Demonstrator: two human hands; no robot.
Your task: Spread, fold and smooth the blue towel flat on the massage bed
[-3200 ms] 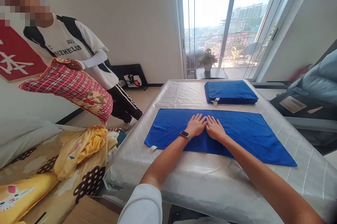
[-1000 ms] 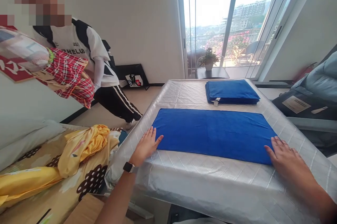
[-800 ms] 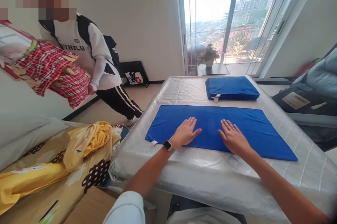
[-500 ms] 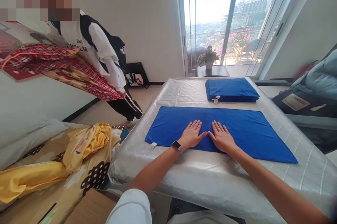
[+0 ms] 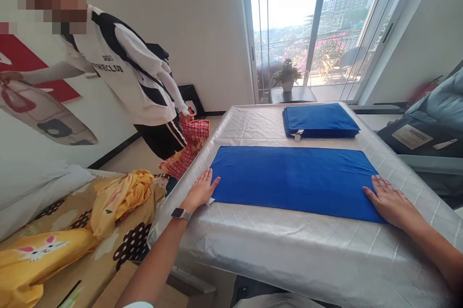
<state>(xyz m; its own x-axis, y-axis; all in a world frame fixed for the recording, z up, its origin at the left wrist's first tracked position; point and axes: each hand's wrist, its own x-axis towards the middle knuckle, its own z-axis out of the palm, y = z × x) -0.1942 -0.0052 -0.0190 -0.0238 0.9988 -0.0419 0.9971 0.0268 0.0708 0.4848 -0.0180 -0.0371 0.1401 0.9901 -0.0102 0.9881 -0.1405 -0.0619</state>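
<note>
A blue towel (image 5: 294, 180) lies spread flat on a table with a silver quilted cover (image 5: 289, 245). My left hand (image 5: 200, 191), with a watch on the wrist, rests flat and open at the towel's left end, fingers spread. My right hand (image 5: 389, 203) lies flat and open on the towel's right end. A stack of folded blue towels (image 5: 320, 121) sits farther back on the table.
A person in a white and black shirt (image 5: 126, 76) stands at the left, lowering a red checked cloth (image 5: 188, 146) beside the table. A bed with yellow patterned bedding (image 5: 72, 221) is at the left. A potted plant (image 5: 287, 76) stands by the glass balcony door.
My hands slid apart from the middle of the towel out to its two ends. The person at the left lowered the red checked cloth toward the floor.
</note>
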